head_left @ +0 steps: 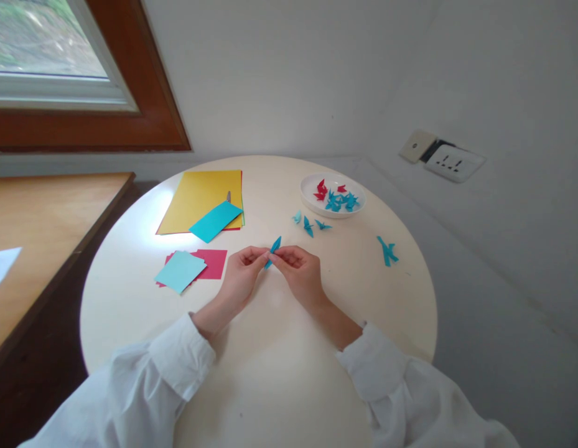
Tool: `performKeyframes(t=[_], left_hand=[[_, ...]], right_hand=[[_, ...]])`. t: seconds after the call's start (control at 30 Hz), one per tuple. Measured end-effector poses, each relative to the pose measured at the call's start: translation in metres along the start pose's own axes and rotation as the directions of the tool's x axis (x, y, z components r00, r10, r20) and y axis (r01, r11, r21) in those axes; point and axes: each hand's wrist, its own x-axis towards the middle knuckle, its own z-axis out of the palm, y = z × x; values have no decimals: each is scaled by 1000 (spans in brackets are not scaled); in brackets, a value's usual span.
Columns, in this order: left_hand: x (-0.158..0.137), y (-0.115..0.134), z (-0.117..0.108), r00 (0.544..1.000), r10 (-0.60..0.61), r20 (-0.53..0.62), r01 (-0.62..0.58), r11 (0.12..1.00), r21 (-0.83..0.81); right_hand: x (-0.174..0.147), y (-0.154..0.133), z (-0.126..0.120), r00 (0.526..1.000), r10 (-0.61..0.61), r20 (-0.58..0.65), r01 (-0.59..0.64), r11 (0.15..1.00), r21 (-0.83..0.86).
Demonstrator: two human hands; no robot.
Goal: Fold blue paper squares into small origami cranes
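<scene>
Between my two hands is a small folded blue origami piece (275, 244), long and narrow, with its pointed tip up and away from me. My left hand (243, 272) pinches it from the left with thumb and fingers. From the right, my right hand (300, 272) pinches the same piece, the thumbs nearly meeting. The fingertips hide its middle. Just beyond my hands lie several small paper cranes (308, 226), blue and pale blue. A white dish (307, 198) farther back holds red and blue cranes.
Left on the round white table (279, 398) lie yellow sheets (200, 193) with a blue paper strip (216, 221) over them. Nearer are pale blue squares (180, 271) over red squares (216, 264). Blue scraps (387, 251) lie right. A wall socket (454, 163) is beyond.
</scene>
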Motion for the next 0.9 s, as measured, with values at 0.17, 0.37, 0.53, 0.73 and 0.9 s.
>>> performKeyframes(t=[0.17,0.37,0.53,0.73,0.9], left_hand=[[0,-1,-1,1000,13,-13,-12,1000,23],[1,-3,-2,993,121,-8,-118,979,166],[0,-1,-2,992,127,-13,-122,974,192],[-2,1,0,986,158,-44,-149,976,159],[-1,-2,1,991,121,-51,-112,982,151]], right_hand=[[1,-1,0,1000,10,-8,-10,1000,11],[1,-4,0,999,46,-10,-46,999,27],[2,-4,0,999,42,-9,-42,998,44],[3,-5,1,999,47,-19,-46,997,61],[3,-5,0,998,42,-36,-41,998,48]])
